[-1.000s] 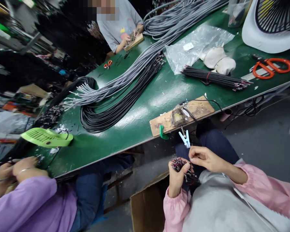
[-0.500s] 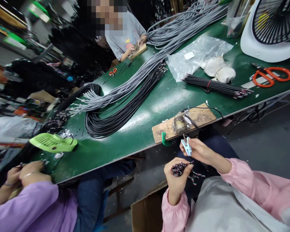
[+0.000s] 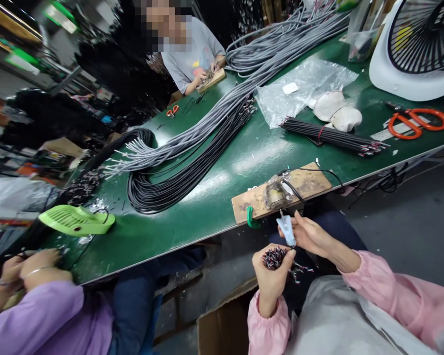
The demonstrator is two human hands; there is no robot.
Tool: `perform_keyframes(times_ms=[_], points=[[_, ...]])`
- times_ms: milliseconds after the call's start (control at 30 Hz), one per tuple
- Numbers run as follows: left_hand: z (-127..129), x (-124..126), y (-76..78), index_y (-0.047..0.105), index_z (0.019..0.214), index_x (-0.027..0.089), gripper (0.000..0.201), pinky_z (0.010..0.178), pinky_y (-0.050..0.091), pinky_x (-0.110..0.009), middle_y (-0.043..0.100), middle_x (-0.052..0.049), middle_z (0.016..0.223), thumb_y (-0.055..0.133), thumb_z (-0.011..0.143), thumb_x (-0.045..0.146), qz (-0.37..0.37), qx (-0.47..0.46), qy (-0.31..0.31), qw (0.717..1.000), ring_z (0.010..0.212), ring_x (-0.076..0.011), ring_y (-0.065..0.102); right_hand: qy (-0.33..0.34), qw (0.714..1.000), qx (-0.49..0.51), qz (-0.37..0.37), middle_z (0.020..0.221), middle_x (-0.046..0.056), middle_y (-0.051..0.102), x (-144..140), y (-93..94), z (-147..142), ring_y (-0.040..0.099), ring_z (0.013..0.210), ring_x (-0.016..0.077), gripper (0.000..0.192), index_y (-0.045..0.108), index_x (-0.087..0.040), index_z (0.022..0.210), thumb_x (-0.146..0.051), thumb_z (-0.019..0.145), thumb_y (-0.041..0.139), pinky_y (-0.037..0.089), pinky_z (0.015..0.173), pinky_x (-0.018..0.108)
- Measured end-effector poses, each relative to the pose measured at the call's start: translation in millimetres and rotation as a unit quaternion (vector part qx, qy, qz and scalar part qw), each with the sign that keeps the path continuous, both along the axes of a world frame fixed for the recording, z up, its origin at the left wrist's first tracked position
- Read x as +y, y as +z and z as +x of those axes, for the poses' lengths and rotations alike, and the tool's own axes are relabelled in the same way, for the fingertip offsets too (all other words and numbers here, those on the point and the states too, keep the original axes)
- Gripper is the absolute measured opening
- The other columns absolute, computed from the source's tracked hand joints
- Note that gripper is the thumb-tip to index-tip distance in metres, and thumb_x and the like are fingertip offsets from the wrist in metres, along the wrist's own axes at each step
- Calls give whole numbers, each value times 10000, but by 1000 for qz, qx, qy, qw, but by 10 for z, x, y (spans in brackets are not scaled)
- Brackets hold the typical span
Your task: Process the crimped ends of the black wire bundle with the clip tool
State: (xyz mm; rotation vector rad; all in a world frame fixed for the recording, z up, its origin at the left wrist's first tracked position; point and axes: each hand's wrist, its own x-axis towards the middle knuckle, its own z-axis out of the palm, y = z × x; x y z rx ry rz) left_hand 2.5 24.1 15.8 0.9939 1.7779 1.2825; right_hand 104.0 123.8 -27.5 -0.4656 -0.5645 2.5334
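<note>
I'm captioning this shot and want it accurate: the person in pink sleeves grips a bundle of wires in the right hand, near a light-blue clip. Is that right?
Not quite: the head view shows the left hand gripping the bundle of wires, near the light-blue clip. The pink sleeves are correct.

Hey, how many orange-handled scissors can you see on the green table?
2. The large scissors lie at the right, in front of the fan; the small scissors lie near the far edge, left of the gray cables. Others may be hidden.
</note>
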Motion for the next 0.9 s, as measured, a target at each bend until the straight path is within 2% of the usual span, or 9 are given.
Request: perform_keyframes(times_ms=[67, 133, 267, 367, 500, 633, 700, 833, 900], points=[[7, -16, -5, 657, 639, 133, 125, 539, 448, -249, 628, -15, 568, 686, 713, 230, -3, -2, -2, 1000, 516, -135, 558, -17, 999, -18, 21, 699, 28, 568, 6, -67, 53, 476, 581, 92, 396, 640, -125, 807, -505, 837, 534, 363, 519, 206], [10, -34, -3, 657, 638, 132, 125, 550, 453, -253, 633, -21, 580, 686, 713, 228, -3, -4, -3, 1000, 531, -140, 567, -34, 993, -66, 93, 696, 17, 567, -2, -98, 124, 466, 588, 90, 335, 638, -130, 808, -456, 833, 568, 352, 526, 208], [3, -85, -1, 656, 633, 128, 120, 550, 453, -252, 636, -24, 584, 691, 706, 217, -9, -14, -2, 1000, 531, -138, 567, -33, 942, -179, 281, 718, 20, 591, -67, -45, 288, 522, 686, 128, 217, 641, -133, 776, -348, 806, 632, 399, 647, 253], [3, -132, -12, 661, 635, 122, 115, 516, 446, -241, 627, -16, 549, 701, 695, 212, -19, -54, -15, 998, 489, -123, 553, -21, 913, -174, 370, 788, 39, 596, -129, 45, 375, 545, 744, 146, 170, 666, -142, 836, -300, 832, 604, 412, 685, 271], [30, -190, -56, 651, 653, 118, 112, 479, 454, -231, 629, -5, 515, 709, 686, 209, -33, -159, -16, 987, 444, -117, 562, -12, 875, -150, 460, 833, 55, 589, -182, 147, 414, 544, 793, 156, 170, 680, -164, 948, -256, 865, 563, 413, 709, 281], [71, -233, -151, 610, 670, 128, 151, 465, 473, -239, 646, -6, 522, 706, 689, 243, -30, -255, -17, 966, 426, -125, 579, -15, 852, -138, 504, 784, 48, 598, -216, 171, 437, 532, 785, 156, 125, 660, -150, 831, -244, 854, 581, 406, 738, 294], [95, -248, -196, 585, 678, 137, 181, 451, 480, -248, 644, -1, 516, 706, 687, 271, -35, -285, -7, 958, 406, -132, 582, -11, 851, -137, 507, 748, 39, 584, -235, 151, 455, 520, 751, 151, 153, 630, -145, 762, -260, 852, 583, 405, 715, 291], [142, -259, -229, 566, 660, 133, 224, 438, 478, -250, 628, -1, 498, 720, 669, 297, -57, -281, -21, 958, 395, -139, 583, -11, 863, -177, 473, 753, 32, 551, -252, 136, 467, 506, 688, 134, 184, 611, -143, 770, -285, 870, 550, 405, 635, 267], [155, -254, -230, 559, 665, 136, 236, 454, 481, -253, 620, 1, 499, 730, 657, 298, -66, -253, -23, 965, 415, -142, 586, -19, 848, -193, 493, 781, 42, 580, -247, 171, 455, 528, 735, 147, 136, 635, -146, 805, -264, 850, 585, 413, 679, 277]])
